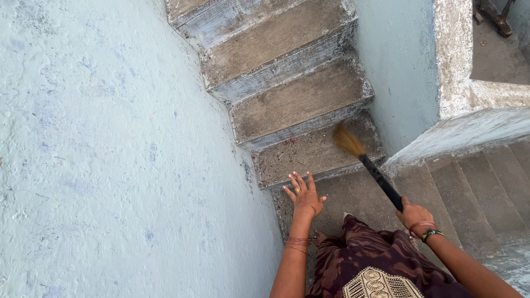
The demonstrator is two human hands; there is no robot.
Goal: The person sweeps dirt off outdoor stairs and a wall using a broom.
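My right hand [414, 215] grips the black handle of a short broom [369, 165]. Its straw bristles [348, 139] rest on a dusty concrete step [309, 154] scattered with red bits and grit. My left hand [303, 196] hangs free over the landing, fingers spread, holding nothing, a ring on one finger and bangles at the wrist. My dark patterned garment [375, 259] fills the bottom of the view.
Concrete stairs [287, 66] go up ahead between a pale blue wall [110, 154] on the left and a pale wall [397, 72] on the right. A second flight [480, 187] leads off at the right. A whitewashed ledge [458, 83] tops the right wall.
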